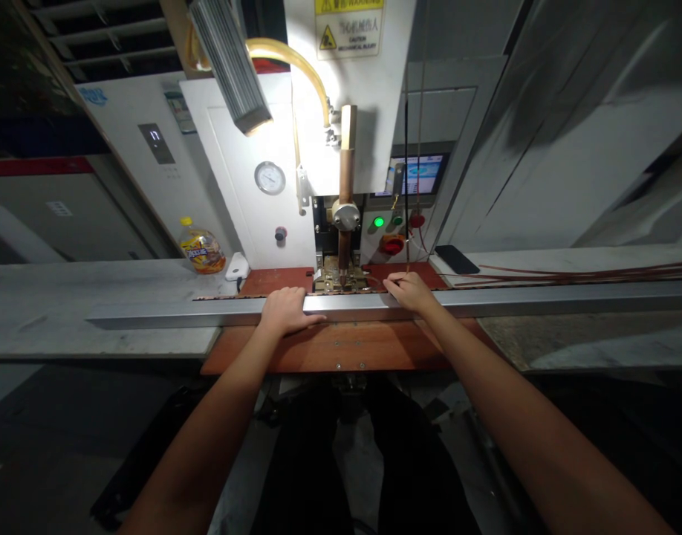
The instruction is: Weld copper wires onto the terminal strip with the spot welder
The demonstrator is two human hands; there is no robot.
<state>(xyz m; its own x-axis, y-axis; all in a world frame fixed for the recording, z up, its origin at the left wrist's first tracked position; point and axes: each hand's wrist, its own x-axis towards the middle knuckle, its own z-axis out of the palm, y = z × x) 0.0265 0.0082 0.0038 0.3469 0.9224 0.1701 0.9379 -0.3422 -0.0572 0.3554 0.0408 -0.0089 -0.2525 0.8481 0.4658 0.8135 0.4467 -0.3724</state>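
Observation:
A long silver metal bar lies across the bench below a machine's copper-coloured rod. Left of the rod, my left hand grips the bar, fingers over its far edge and thumb stretched along the front. My right hand is closed at the bar's back edge, right of the rod. Its fingertips pinch what looks like a thin reddish-brown strip; the fingers partly hide it. Behind the rod's tip sits a small brass-coloured fixture. A row of small dark pieces runs along the bar's far edge.
Several long reddish-brown strips lie on the right bench beside a black phone. A bottle of yellow liquid stands at left. The machine has a lit green button, a gauge and a screen. A reddish-brown board lies under the bar.

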